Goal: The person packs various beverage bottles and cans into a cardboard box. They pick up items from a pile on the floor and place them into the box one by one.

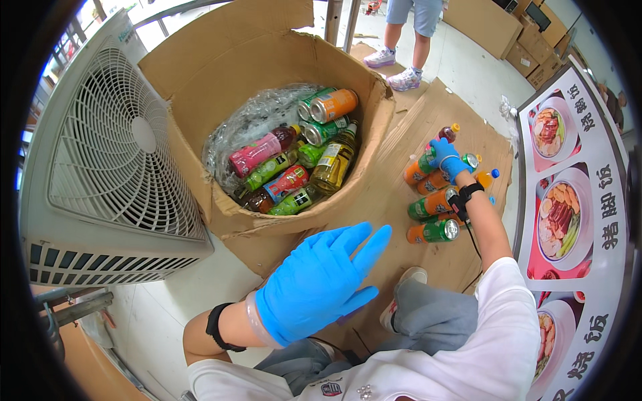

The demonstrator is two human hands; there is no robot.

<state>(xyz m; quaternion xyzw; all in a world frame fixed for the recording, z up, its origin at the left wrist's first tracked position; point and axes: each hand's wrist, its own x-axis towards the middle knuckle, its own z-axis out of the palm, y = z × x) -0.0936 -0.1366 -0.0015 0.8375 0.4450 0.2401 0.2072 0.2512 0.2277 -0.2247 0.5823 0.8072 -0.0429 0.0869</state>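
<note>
My left hand [316, 283], in a blue glove, is held in the air in front of the carton, fingers spread and empty. My right hand [446, 156], gloved too, reaches down among stacked orange and green drink cans [434, 200] on flattened cardboard. Its fingers are at a green can top, close to a dark bottle with an orange cap [449, 132]; whether they grip anything is unclear. A bottle with a blue cap [486, 178] is right of that hand. Inside the open cardboard box [371, 135] lie drink bottles [333, 163], cans [333, 105] and clear plastic wrap [251, 118].
An air conditioner outdoor unit [120, 135] stands against the box's left side. A food picture board [602, 200] borders the right side. Another person [411, 30] stands on the cardboard's far side. Brown cartons [534, 50] are stacked at the far right.
</note>
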